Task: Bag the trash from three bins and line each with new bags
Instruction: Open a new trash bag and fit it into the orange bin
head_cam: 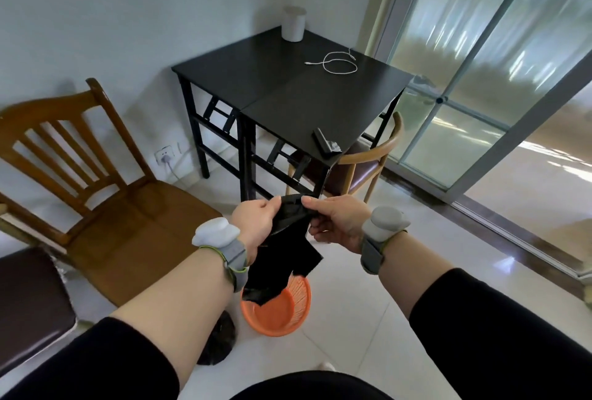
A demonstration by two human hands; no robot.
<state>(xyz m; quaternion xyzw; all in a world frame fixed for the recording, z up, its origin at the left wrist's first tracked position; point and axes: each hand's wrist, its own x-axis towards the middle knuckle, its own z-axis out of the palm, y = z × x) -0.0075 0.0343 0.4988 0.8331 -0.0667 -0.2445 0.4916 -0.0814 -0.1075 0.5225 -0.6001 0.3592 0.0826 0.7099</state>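
Note:
A black plastic bag [285, 249] hangs between both hands above an orange slatted bin [278, 310] on the tiled floor. My left hand [256, 223] pinches the bag's top edge on the left, and my right hand [336, 220] pinches it on the right, close together. The bag's lower end dangles into the mouth of the bin, whose inside looks bare. A filled black trash bag [219, 340] lies on the floor left of the bin, partly hidden by my left forearm. A roll of black bags [324, 140] rests near the front corner of the black table [288, 85].
A wooden slat-back chair [96, 175] stands to the left, and a dark padded seat [28, 300] lies at the far left. A round-backed chair [362, 169] is tucked under the table. A white cylinder [293, 24] and white cable [336, 63] lie on the table. A glass door [480, 63] is on the right.

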